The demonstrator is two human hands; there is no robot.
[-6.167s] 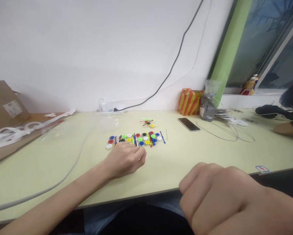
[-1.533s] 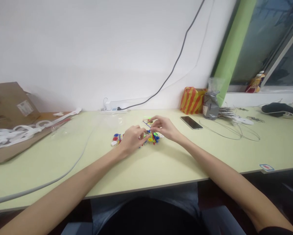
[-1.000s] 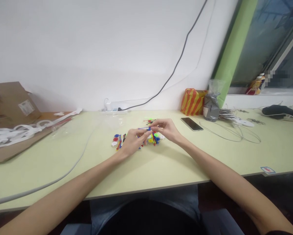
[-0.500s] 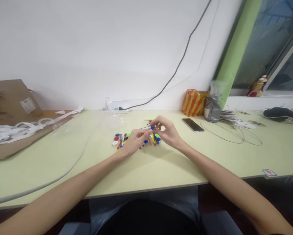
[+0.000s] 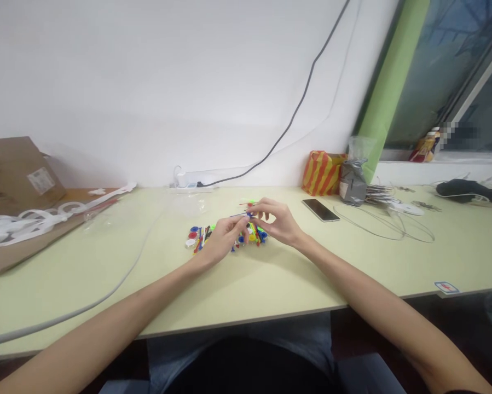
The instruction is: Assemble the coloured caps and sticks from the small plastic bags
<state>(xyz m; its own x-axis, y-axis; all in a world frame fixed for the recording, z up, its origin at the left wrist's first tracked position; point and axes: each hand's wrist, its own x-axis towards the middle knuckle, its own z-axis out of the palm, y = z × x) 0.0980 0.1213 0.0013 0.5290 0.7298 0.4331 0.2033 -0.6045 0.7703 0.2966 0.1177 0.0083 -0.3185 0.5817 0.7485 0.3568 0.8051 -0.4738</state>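
Note:
Above the middle of the table (image 5: 229, 295), my left hand (image 5: 224, 236) pinches a small blue plastic piece (image 5: 249, 215) with a thin rod reaching out to the left. My right hand (image 5: 282, 223) closes its thumb and fingertips on the same piece from the other side. Its exact shape is too small and too covered by fingers to make out. Beneath and around both hands lie several small plastic parts (image 5: 192, 235), round discs and thin sticks in red, blue, white, yellow and green. A few green and red sticks (image 5: 250, 202) rest just behind the fingers.
A phone (image 5: 320, 210) lies right of my hands. Behind it stand a striped bag (image 5: 320, 174) and a grey pouch (image 5: 352, 183), with loose wire (image 5: 393, 232) nearby. On the left are a cardboard box (image 5: 22, 175) and a grey cable (image 5: 110, 293). A power strip (image 5: 186, 189) sits by the wall.
The view has shifted slightly, so everything sits a little further left. Both hands stay together on the blue piece; the right fingers have moved slightly around it.

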